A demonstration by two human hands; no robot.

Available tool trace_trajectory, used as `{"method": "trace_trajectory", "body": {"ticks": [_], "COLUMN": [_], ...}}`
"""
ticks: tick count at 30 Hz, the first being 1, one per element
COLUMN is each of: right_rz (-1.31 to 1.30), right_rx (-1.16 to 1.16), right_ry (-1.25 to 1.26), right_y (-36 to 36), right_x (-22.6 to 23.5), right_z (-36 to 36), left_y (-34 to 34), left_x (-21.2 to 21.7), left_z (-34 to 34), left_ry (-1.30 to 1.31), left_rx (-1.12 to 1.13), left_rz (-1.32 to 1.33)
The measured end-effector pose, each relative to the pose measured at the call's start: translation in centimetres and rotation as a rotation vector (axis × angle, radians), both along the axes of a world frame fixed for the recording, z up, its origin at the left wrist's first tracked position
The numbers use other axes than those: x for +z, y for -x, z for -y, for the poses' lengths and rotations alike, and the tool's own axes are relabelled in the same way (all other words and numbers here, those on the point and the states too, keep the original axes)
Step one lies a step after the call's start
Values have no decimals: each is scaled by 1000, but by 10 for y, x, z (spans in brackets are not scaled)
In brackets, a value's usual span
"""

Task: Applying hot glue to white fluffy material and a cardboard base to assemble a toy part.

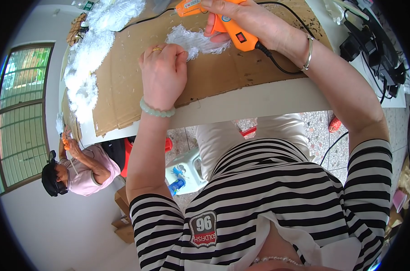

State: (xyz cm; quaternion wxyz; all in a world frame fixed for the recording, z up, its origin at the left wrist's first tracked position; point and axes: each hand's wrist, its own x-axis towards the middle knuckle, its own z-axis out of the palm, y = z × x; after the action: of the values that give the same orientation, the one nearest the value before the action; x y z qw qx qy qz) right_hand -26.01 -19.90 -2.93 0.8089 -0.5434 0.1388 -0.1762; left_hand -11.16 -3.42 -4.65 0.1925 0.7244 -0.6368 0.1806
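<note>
My right hand (259, 22) grips an orange hot glue gun (245, 40) with a black switch and a black cord; its nozzle points to the left. Under and beside the gun lies a tuft of white stringy fringe (193, 41) on a brown cardboard sheet (123, 90). My left hand (164, 72) is closed at the left end of that fringe, knuckles up, with a ring and a pale green bead bracelet. Its fingertips are tucked under, so what they pinch is hidden.
A long heap of white fringe (80, 74) runs along the table's left side. At the right stands black equipment (374, 49) with cables. A person in pink (89, 169) sits at the left, holding an orange tool. Below the table edge is a pale stool (191, 169).
</note>
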Motion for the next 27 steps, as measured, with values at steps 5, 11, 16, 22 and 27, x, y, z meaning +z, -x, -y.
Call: {"method": "trace_trajectory", "body": {"ticks": [5, 11, 16, 22, 27], "right_rz": [76, 100, -67, 51, -49], "right_rx": [57, 54, -31, 34, 104], "right_ry": [-23, -5, -40, 164, 222], "right_y": [-5, 0, 9, 13, 25], "right_x": [-18, -7, 23, 41, 41], "right_z": [12, 6, -3, 13, 19], "left_y": [5, 13, 4, -7, -9], "left_x": [6, 12, 10, 25, 18], "left_z": [1, 3, 3, -29, -29], "left_ry": [-21, -30, -4, 43, 11], "left_rx": [-29, -35, -63, -74, -89], "left_rz": [67, 41, 57, -193, -4]}}
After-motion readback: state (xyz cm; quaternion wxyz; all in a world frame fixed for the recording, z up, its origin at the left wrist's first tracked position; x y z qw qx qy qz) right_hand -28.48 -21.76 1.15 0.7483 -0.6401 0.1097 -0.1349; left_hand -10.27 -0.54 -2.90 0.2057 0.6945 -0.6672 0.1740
